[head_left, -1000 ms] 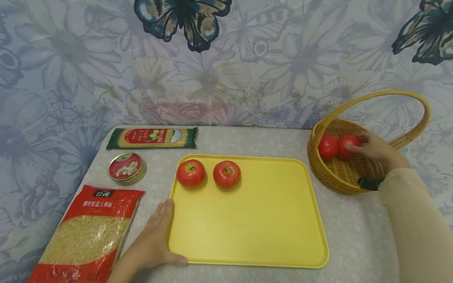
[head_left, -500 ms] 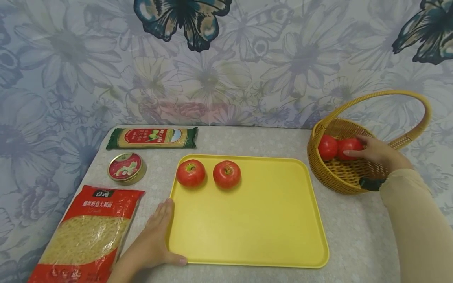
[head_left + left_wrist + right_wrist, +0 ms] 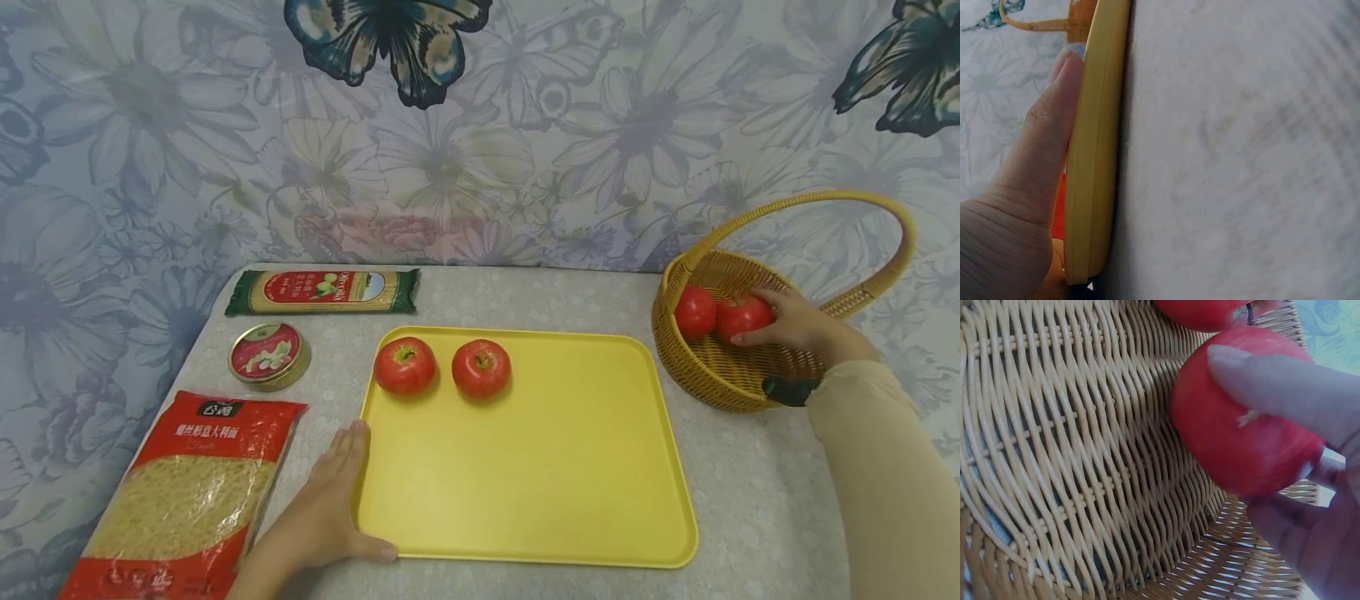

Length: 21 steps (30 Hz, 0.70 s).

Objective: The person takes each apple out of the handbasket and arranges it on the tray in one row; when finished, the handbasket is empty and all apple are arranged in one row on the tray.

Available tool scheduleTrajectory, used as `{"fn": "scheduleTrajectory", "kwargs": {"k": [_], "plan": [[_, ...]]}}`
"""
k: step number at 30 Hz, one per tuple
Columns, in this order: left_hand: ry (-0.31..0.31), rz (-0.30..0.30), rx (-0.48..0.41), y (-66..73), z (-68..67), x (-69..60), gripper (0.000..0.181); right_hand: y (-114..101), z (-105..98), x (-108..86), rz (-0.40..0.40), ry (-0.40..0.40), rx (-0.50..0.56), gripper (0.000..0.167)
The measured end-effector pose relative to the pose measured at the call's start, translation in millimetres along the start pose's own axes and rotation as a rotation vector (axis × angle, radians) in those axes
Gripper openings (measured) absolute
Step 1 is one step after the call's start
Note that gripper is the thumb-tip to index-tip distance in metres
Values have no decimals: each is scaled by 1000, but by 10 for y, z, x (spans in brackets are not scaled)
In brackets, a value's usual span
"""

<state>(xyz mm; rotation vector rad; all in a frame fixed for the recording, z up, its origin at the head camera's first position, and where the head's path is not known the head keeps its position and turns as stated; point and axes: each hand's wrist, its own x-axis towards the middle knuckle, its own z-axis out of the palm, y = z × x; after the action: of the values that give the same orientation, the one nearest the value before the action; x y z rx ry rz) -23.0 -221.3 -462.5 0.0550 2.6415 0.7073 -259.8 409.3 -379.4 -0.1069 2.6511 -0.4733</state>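
While the left hand point(image 3: 322, 500), its thumb and fingers spread wide, rests against the left near corner of a yellow rectangular tray point(image 3: 532, 475), the right hand point(image 3: 808, 327) grips a round red tomato point(image 3: 1222, 444) between thumb and fingers inside a yellow woven wicker basket point(image 3: 678, 362) at the far right. Another round red tomato point(image 3: 694, 312) sits just left of it. Two red tomatoes with green stem ends point(image 3: 481, 371) rest slightly apart on the tray's far left.

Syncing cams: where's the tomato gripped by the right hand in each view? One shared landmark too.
Head: tomato at right, mid-height, inside the basket.
Left wrist: not in it.
Right wrist: upper right.
Shared landmark: the basket, cut off at the left wrist view's top edge.
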Motion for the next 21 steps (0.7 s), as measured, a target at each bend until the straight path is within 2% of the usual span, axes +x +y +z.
{"fn": "scheduleTrajectory", "kwargs": {"k": [4, 11, 16, 21], "plan": [[-2, 0, 0, 5, -3, -2, 166, -1, 13, -25, 1, 5, -11, 108], [5, 10, -10, -5, 1, -3, 166, -21, 34, -57, 7, -72, 105, 102], [10, 16, -10, -17, 10, 2, 165, -33, 32, -54, -15, -71, 62, 102], [13, 31, -14, -24, 10, -15, 164, -33, 3, -112, 11, -52, 32, 100]]}}
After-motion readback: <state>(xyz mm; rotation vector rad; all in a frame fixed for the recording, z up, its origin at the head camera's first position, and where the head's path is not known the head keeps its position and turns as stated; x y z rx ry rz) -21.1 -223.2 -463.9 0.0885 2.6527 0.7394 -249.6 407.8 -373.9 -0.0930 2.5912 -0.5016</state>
